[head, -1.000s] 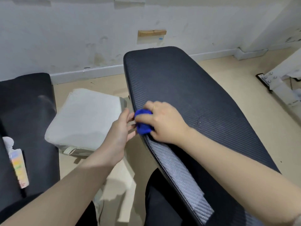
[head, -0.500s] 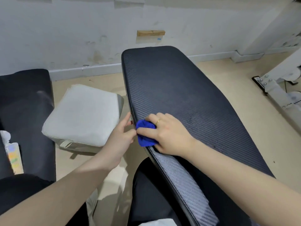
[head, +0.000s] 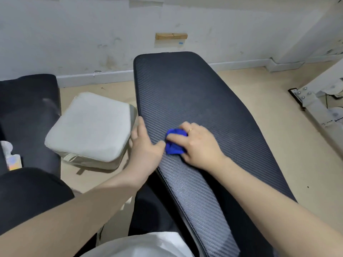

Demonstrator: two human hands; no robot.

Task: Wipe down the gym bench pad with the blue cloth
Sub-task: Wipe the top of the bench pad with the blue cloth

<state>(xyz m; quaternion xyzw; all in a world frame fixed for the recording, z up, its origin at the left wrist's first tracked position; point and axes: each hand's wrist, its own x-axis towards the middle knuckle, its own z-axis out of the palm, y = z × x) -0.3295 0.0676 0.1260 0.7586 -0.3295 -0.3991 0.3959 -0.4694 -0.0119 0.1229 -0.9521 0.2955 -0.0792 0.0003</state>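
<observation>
The gym bench pad [head: 200, 101] is long, black and ribbed like carbon fibre, running from near me up toward the wall. The blue cloth [head: 174, 142] is bunched on the pad's left half, pressed down under my right hand [head: 196, 145], whose fingers close over it. My left hand [head: 145, 147] rests flat on the pad's left edge beside the cloth, thumb lying on the pad, fingers spread and holding nothing.
A pale grey cushion [head: 91, 127] lies on the beige floor left of the pad. A second black pad [head: 27, 112] with a small bottle [head: 12, 158] sits at far left. White metal frame parts [head: 315, 101] stand at right. The wall is close behind.
My right hand has slid the blue cloth from the pad's left edge inward onto its surface. My left hand has moved from beside the edge onto it.
</observation>
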